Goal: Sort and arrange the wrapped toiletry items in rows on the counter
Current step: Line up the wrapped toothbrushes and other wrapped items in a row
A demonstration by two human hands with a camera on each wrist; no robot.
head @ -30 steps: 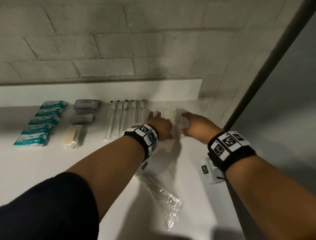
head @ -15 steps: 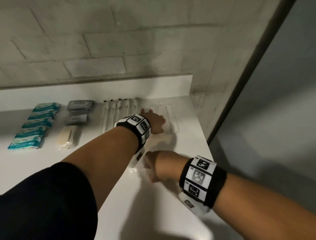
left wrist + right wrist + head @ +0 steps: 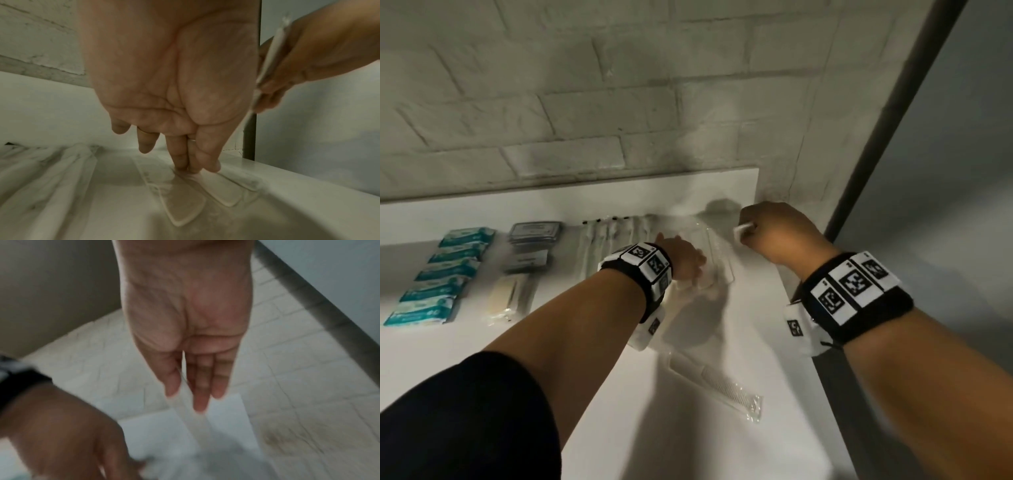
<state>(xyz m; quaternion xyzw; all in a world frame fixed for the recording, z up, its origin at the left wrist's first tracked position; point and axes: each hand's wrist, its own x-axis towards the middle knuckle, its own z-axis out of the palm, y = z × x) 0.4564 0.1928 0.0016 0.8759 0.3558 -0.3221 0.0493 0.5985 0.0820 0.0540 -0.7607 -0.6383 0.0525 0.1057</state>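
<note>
My left hand lies flat at the back of the white counter, its straight fingertips pressing on the clear-wrapped white combs laid side by side there. My right hand is raised near the back right corner. It pinches another wrapped comb between thumb and fingers, and the comb's end sticks out of the fist. One more wrapped comb lies slanted nearer the front of the counter.
Rows stand left of the combs: teal packets, grey sachets, a beige packet and wrapped toothbrushes. A brick wall rises behind. The counter's right edge drops off beside a dark post.
My right hand dropped to the near counter, took up a wrapped comb and has risen with it to the back right corner. My left hand stayed pressing on the laid combs.
</note>
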